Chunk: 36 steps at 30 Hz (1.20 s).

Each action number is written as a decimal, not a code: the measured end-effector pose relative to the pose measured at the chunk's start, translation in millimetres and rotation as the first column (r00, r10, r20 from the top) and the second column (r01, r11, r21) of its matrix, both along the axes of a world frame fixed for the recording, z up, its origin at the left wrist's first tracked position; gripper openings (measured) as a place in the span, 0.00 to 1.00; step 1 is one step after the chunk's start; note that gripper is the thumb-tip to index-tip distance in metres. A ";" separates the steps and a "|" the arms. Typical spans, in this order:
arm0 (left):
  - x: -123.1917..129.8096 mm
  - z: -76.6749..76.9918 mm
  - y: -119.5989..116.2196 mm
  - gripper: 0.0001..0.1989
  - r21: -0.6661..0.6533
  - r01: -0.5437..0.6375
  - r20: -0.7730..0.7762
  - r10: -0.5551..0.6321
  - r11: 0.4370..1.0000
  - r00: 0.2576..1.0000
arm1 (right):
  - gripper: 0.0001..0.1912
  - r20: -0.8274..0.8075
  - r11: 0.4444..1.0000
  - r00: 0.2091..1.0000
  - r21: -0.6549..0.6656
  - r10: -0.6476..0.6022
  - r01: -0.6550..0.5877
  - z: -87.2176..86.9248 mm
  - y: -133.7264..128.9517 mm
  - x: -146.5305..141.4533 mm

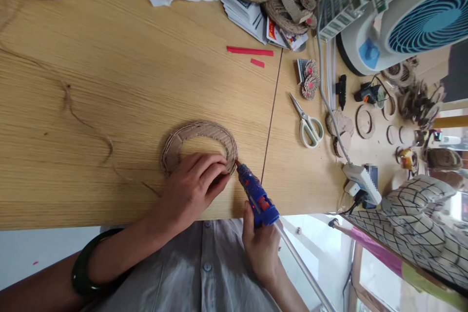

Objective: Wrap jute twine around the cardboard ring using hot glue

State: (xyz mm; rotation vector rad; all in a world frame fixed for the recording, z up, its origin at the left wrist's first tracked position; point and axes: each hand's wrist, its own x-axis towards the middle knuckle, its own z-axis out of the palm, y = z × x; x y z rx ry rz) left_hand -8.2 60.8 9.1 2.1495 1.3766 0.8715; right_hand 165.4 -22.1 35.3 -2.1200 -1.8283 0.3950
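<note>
The ring, twine-wrapped cardboard, lies flat near the table's front edge. It looks light and fairly stiff, though the wrap could slip; pressing its near arc flat seems the best hold. The left hand does so, fingers curled down on that arc. The right hand is closed around a blue glue gun, nozzle touching the ring's right side. Scissors lie well apart, right.

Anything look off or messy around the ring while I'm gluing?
Nothing is wrong at the cardboard ring: it lies flat under the left hand, with the glue gun in the right hand touching its edge. Only red paper scraps and loose twine lie strewn on the table.
</note>
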 end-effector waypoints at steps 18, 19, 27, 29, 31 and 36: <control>0.2 -1.2 0.4 0.03 -0.010 0.010 -0.002 -0.010 1.000 1.000 | 0.20 -0.004 0.996 1.000 0.086 -0.010 0.011 -5.6 1.2 -0.3; 0.4 -1.4 0.2 0.03 -0.012 0.010 -0.004 -0.010 1.000 1.000 | 0.20 -0.003 0.996 1.000 0.091 -0.003 0.003 -5.8 2.7 -0.3; -0.4 0.1 -1.2 0.04 0.010 0.008 -0.036 -0.008 1.000 0.999 | 0.20 0.000 0.992 1.000 0.123 0.016 -0.016 -4.9 11.6 0.3; -0.8 2.3 -2.1 0.04 0.017 0.016 -0.074 -0.014 1.000 0.997 | 0.19 -0.024 0.993 1.000 0.117 0.008 -0.006 -4.2 11.2 0.1; -1.1 5.0 -3.3 0.04 0.017 0.011 -0.108 -0.009 1.000 0.994 | 0.18 -0.069 0.995 0.998 0.098 0.007 -0.001 -2.8 9.8 1.1; -0.8 9.6 -5.3 0.05 -0.007 -0.014 -0.136 0.013 1.000 0.991 | 0.17 -0.129 0.995 0.992 0.095 0.006 0.006 0.2 5.1 4.5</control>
